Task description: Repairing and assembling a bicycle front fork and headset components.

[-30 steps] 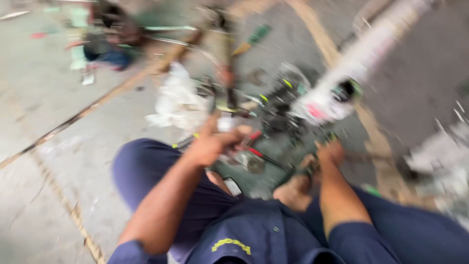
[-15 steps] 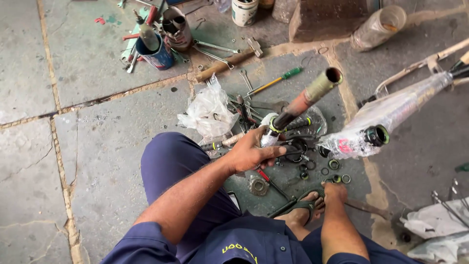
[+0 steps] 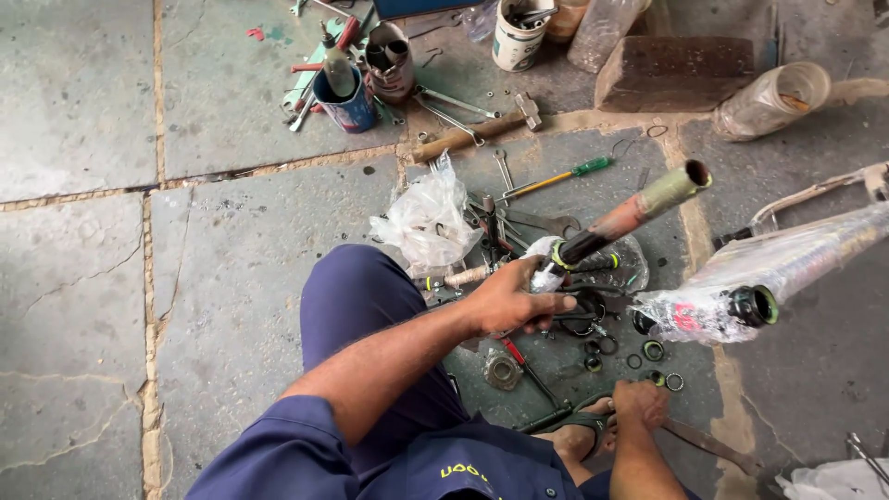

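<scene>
Since half a second back, our view has steadied and drawn a little closer, and the tube has barely moved: it still rises slantwise from our left hand toward the upper right, open end uppermost. We read that as a grip being held while the lower hand searches, not as a part being fitted yet. Our left hand is closed around the tube's lower end, where a scrap of pale plastic wrap and a green-edged black ring sit just above the fingers. Our right hand rests low on the ground beside our sandalled foot, fingers curled downward near the small rings; whether it pinches anything we cannot tell. Just right of the tube lies the plastic-wrapped frame tube, its open black end facing us. Around the left hand are scattered spanners, a toothed cog and a crumpled plastic bag. Farther out lie a green-handled screwdriver, a hammer, a blue tin of tools and a brick on the stone floor
</scene>
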